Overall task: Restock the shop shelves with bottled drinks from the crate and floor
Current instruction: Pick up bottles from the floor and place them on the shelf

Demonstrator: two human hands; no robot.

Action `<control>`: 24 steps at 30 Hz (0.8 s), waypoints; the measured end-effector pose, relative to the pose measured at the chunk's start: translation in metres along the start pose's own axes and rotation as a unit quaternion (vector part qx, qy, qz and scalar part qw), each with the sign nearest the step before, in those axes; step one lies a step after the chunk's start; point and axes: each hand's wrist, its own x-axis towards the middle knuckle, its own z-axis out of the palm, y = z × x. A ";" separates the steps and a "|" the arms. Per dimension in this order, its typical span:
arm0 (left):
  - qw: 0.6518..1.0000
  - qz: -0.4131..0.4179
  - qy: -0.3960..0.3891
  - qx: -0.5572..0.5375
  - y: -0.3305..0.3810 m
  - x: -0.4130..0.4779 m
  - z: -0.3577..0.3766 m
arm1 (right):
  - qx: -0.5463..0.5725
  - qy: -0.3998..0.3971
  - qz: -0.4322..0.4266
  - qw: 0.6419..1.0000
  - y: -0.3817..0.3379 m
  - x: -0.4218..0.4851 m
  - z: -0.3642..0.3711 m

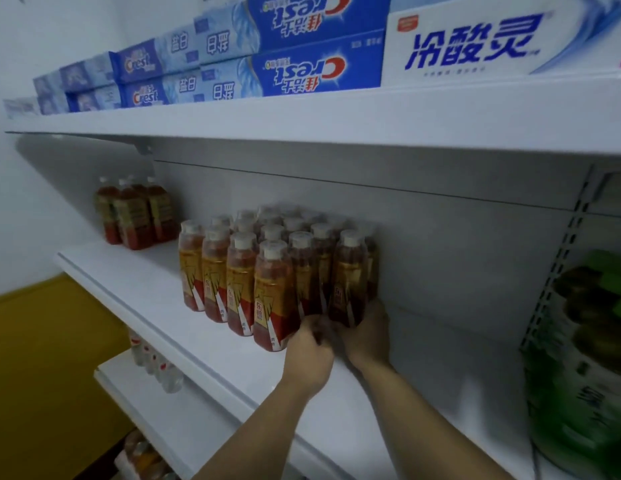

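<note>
Both hands reach in over the near edge of the middle shelf [156,299] to the foot of a block of tea bottles [267,271]. These have white caps, amber drink and red-and-gold labels, and they stand upright in tight rows from the shelf's front toward its back panel.

The right hand [366,337] is at the block's right corner. Its grip is curled round the base of the rightmost bottle [349,278], which stands upright, touching its neighbours. The left hand [309,351] lies just beside it, the two hands touching or nearly so. Its fingers are bent in at the feet of the front bottles, but motion blur hides whether that grip has closed on one.

Far left on the same shelf, well apart from the block, stands a small group of darker bottles [136,216].

The top shelf [337,116] carries stacked blue Crest toothpaste boxes [295,74], with a white toothpaste box [475,43] to their right. At the right edge stand blurred large green-labelled bottles [579,375]. Clear water bottles [156,365] stand on the lower shelf [129,393]. The floor [42,341] at the left is yellow.
</note>
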 end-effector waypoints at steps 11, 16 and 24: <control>0.993 0.094 -0.068 0.030 0.017 -0.079 -0.059 | 0.097 -0.070 -0.018 0.993 -0.038 -0.102 -0.050; 0.994 0.079 -0.048 -0.053 -0.001 -0.132 -0.113 | 0.147 -0.072 -0.071 0.984 -0.059 -0.195 -0.016; 0.997 -0.050 -0.031 -0.050 -0.100 -0.217 -0.195 | 0.093 -0.126 -0.028 0.987 -0.013 -0.306 0.066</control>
